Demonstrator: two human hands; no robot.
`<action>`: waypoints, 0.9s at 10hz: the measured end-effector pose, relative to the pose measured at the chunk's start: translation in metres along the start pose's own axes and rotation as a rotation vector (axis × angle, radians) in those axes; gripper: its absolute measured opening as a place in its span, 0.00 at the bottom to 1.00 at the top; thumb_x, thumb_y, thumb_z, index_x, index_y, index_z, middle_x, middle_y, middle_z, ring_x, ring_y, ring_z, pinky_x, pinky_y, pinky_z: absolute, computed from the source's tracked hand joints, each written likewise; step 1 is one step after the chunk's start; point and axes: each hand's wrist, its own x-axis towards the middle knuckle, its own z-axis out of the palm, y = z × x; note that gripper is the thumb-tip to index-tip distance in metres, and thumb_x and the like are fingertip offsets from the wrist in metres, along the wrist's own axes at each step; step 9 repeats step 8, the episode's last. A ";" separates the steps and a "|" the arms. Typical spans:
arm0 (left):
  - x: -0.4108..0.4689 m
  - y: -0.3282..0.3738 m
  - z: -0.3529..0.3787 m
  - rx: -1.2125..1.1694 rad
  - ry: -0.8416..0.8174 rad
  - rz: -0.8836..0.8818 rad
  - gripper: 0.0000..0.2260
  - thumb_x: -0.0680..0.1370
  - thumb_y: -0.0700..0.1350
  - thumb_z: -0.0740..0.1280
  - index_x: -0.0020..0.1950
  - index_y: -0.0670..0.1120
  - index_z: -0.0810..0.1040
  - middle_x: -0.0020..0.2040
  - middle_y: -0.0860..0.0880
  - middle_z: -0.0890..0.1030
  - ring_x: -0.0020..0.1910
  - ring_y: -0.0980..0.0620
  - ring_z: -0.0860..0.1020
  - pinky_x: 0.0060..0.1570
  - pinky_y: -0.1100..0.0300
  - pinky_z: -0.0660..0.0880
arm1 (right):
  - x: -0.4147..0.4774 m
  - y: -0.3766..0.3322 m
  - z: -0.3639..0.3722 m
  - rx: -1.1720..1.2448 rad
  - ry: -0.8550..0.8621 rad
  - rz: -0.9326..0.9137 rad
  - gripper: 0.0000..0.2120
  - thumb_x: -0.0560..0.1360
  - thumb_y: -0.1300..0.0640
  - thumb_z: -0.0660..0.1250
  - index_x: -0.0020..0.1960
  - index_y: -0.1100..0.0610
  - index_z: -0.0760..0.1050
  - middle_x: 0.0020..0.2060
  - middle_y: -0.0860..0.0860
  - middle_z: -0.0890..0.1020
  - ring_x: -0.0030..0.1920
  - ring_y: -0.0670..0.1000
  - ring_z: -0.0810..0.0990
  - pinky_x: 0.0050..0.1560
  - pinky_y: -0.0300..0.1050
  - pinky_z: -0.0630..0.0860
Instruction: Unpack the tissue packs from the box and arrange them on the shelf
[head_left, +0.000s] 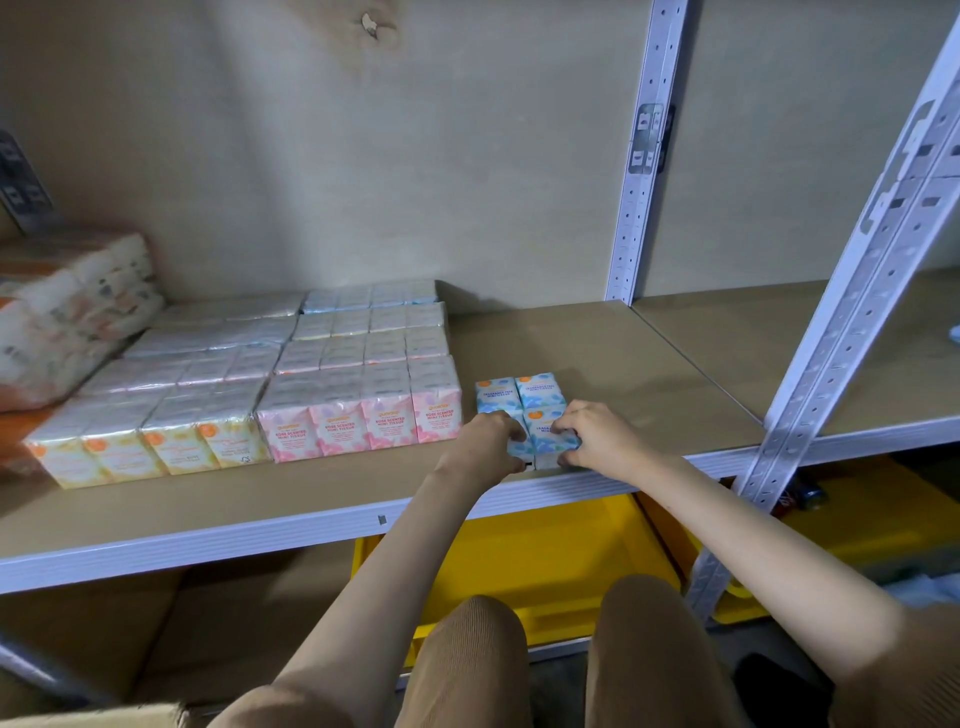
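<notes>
Reaching forward, left hand (491, 436) and right hand (592, 434) each grip the blue tissue pack (540, 415) on the shelf (623, 364).

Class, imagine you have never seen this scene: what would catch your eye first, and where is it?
Probably both hands, the left hand and right hand, gripping a blue tissue pack near the shelf's front edge. Next, the neat rows of pink packs and yellow packs to its left, then the yellow bin below.

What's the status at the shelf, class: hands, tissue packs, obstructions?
Both hands, left and right, gripping blue tissue pack at shelf front edge. Pink packs already arranged alongside, leftward. Nothing in the way.
</notes>
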 end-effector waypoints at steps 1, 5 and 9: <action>0.001 0.000 0.001 0.009 0.002 0.001 0.20 0.75 0.42 0.69 0.66 0.43 0.74 0.66 0.44 0.75 0.65 0.46 0.72 0.63 0.56 0.71 | 0.001 0.000 0.001 0.001 0.006 0.000 0.24 0.75 0.55 0.67 0.69 0.58 0.69 0.66 0.54 0.71 0.65 0.53 0.71 0.61 0.44 0.69; 0.002 0.000 0.002 0.032 0.012 0.005 0.19 0.75 0.43 0.69 0.65 0.42 0.74 0.66 0.44 0.75 0.64 0.46 0.73 0.62 0.56 0.72 | 0.002 0.001 0.003 0.011 0.005 0.001 0.24 0.75 0.57 0.67 0.69 0.59 0.69 0.66 0.55 0.71 0.65 0.54 0.71 0.61 0.45 0.70; -0.002 0.005 -0.004 0.021 -0.014 0.011 0.21 0.75 0.43 0.69 0.67 0.42 0.72 0.67 0.44 0.74 0.65 0.46 0.73 0.63 0.56 0.71 | 0.001 0.001 -0.002 0.000 -0.022 -0.001 0.25 0.74 0.56 0.68 0.70 0.59 0.68 0.67 0.55 0.71 0.66 0.53 0.70 0.62 0.45 0.69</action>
